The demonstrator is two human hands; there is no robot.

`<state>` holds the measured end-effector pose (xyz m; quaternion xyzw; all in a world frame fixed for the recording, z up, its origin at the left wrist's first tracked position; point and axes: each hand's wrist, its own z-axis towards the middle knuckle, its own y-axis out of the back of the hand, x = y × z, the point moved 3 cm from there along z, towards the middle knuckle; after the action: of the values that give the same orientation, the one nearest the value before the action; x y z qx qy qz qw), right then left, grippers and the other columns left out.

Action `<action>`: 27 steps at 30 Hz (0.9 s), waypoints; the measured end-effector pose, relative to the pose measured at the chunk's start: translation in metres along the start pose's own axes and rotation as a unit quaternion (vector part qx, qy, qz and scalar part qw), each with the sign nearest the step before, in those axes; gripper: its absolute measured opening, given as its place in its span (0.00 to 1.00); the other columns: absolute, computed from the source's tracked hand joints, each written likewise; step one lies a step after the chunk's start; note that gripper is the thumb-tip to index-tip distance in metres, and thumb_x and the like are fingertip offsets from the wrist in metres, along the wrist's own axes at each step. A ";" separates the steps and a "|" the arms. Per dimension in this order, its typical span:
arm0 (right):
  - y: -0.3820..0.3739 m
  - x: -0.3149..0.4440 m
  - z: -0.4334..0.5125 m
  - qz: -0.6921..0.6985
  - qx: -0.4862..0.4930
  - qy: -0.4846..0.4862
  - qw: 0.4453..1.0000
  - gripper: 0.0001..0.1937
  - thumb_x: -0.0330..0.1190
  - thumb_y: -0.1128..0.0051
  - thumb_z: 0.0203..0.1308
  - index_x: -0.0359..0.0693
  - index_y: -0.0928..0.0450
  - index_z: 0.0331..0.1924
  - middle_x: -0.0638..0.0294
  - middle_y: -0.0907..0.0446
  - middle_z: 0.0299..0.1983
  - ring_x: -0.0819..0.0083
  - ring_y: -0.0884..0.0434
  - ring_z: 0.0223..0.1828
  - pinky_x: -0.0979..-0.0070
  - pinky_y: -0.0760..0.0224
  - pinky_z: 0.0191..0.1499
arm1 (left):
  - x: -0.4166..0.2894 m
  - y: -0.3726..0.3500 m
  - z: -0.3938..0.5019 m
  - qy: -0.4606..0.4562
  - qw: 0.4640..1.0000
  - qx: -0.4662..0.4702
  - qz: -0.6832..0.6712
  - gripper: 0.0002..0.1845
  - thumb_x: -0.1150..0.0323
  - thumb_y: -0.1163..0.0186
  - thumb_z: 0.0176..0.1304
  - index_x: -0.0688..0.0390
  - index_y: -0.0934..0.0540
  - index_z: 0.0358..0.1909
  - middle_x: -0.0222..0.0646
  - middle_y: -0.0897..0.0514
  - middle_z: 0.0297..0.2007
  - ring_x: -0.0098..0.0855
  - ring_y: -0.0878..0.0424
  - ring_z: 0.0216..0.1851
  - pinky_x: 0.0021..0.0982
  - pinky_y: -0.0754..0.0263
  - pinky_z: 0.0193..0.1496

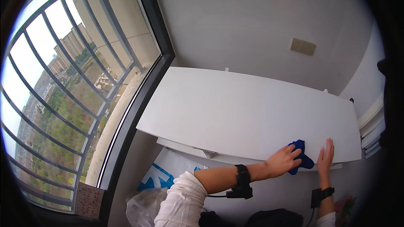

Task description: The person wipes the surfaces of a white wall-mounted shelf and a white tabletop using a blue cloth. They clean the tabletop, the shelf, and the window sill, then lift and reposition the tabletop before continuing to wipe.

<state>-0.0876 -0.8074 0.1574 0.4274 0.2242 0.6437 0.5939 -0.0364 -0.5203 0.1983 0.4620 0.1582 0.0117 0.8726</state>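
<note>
A white tabletop [221, 107] stretches along the wall before me. My left hand [285, 160] grips a dark blue cloth [303, 159] at the tabletop's near edge, towards its right end. Part of the cloth lies on the top and part hangs over the edge; my fingers cover some of it. Just right of the cloth, my right hand [325, 157] rests at the same edge without holding anything, its thumb apart from the fingers. Black devices with cables are strapped on both wrists.
A barred window [79, 69] with a dark frame borders the table's left end. Below the near edge are a metal bracket [207, 153] and plastic bags [146, 206]. A wall socket [303, 46] sits behind; stacked white items [373, 129] stand at right.
</note>
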 end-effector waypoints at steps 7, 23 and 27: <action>-0.015 -0.020 -0.010 -0.099 0.015 0.009 0.995 0.23 0.28 0.62 0.70 0.36 0.40 0.68 0.51 0.39 0.70 0.52 0.45 0.74 0.54 0.57 0.74 | 0.027 0.052 -0.046 0.072 0.997 0.031 0.007 0.08 0.72 0.40 0.51 0.58 0.23 0.35 0.37 0.28 0.41 0.40 0.29 0.46 0.35 0.27 0.49; -0.014 -0.020 -0.012 -0.109 0.028 0.005 0.994 0.24 0.26 0.63 0.70 0.36 0.42 0.69 0.49 0.40 0.71 0.52 0.46 0.74 0.53 0.60 0.75 | 0.106 0.260 -0.270 0.434 0.878 0.154 0.130 0.23 0.69 0.26 0.39 0.59 0.18 0.41 0.37 0.21 0.41 0.40 0.23 0.47 0.35 0.23 0.51; -0.014 -0.017 -0.011 -0.108 0.018 0.004 0.994 0.24 0.26 0.62 0.70 0.35 0.42 0.69 0.49 0.40 0.71 0.51 0.46 0.74 0.53 0.59 0.75 | 0.124 0.293 -0.315 0.495 0.851 0.102 0.143 0.25 0.69 0.27 0.33 0.64 0.18 0.40 0.41 0.20 0.39 0.44 0.22 0.46 0.37 0.25 0.51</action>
<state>-0.0897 -0.8179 0.1351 0.4090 0.2830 0.5734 0.6511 0.0279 -0.0794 0.2378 0.4990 0.5016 0.3475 0.6153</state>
